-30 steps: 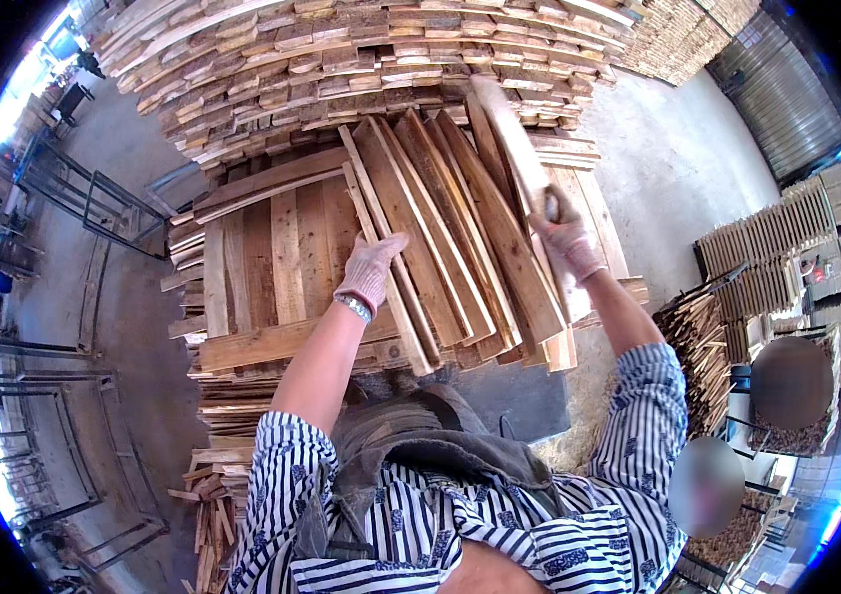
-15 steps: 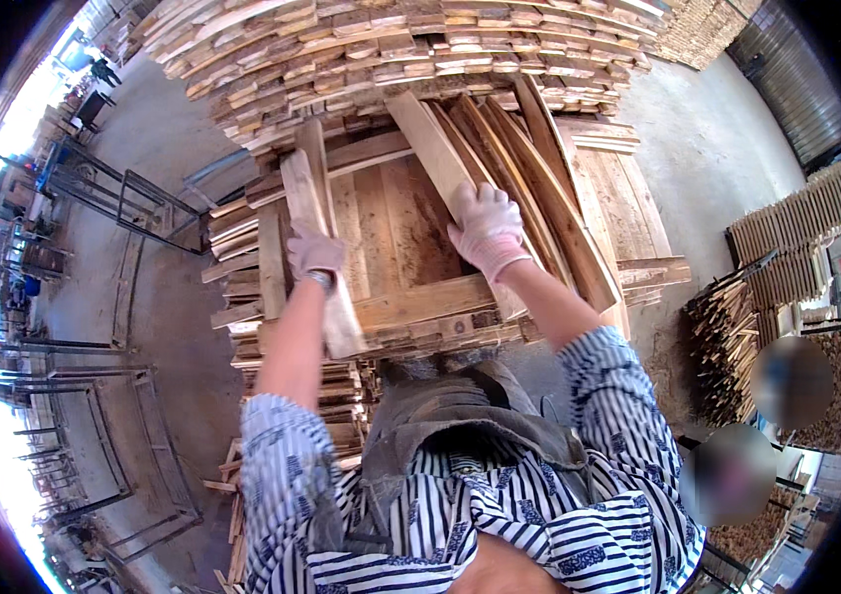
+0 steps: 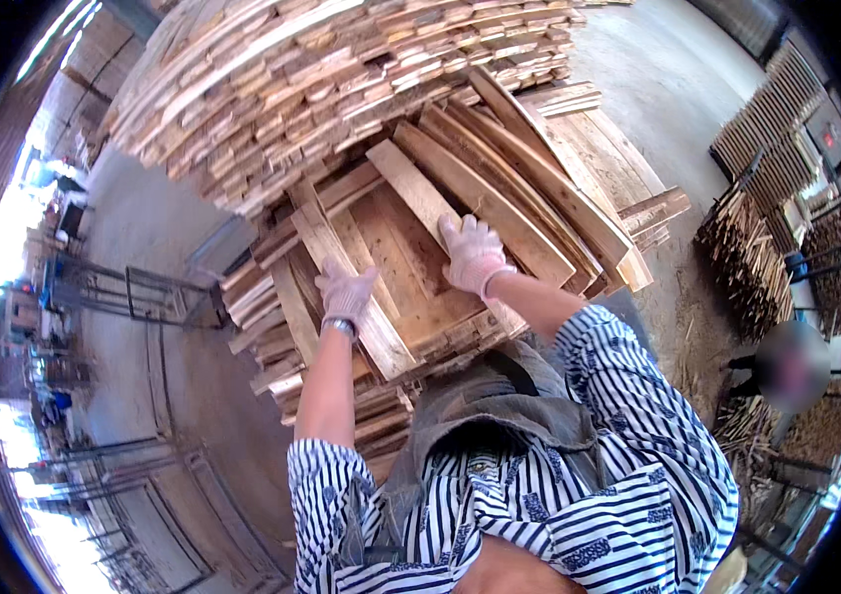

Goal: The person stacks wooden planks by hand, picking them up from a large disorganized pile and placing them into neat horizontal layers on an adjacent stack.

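Observation:
My left hand (image 3: 346, 294), in a pale knitted glove, grips a light wooden plank (image 3: 388, 340) across its width, thumb on the right side. To the right, my gloved right hand (image 3: 475, 257) has its fingers around another plank (image 3: 405, 183), which slants from upper left to lower right. Both planks lie on a stack of boards (image 3: 391, 247), with bare wood showing between them. Beside my right hand, several brown planks (image 3: 490, 198) lie side by side at a similar slant. My palms hide parts of both held planks.
A tall pile of boards (image 3: 341, 79) rises just beyond the stack. Metal frames (image 3: 158, 297) stand on the floor at left. Bundled sticks (image 3: 745, 262) and slatted stacks (image 3: 767, 129) are at right, with another person (image 3: 772, 371) near them, blurred.
The view has turned, so the stack appears tilted. Both hands remain on planks. My right hand's plank now lies further from the brown planks, with a wide plank showing beside it.

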